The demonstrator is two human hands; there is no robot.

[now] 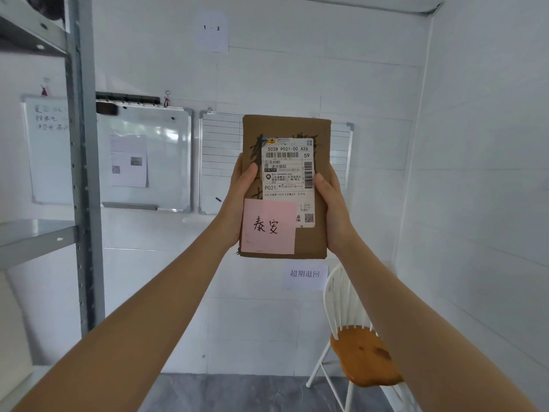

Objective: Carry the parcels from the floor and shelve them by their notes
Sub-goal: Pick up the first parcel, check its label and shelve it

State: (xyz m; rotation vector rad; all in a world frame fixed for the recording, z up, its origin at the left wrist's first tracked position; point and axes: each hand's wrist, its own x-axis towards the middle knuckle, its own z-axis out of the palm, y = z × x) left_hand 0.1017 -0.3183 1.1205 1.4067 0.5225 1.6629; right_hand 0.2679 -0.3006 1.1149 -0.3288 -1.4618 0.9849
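I hold a flat brown cardboard parcel (309, 242) upright in front of me at arm's length. A white shipping label (288, 171) covers its upper face, and a pink sticky note (269, 227) with handwritten characters is stuck on the lower left. My left hand (237, 200) grips the parcel's left edge, thumb on the front. My right hand (332, 209) grips the right edge the same way. A grey metal shelf rack (84, 185) stands at the left.
Whiteboards (145, 159) hang on the white wall behind the parcel. A paper sign "1 - 3" (211, 28) is high on the wall, another paper sign (304, 274) lower down. A white chair with a wooden seat (364, 355) stands at the right.
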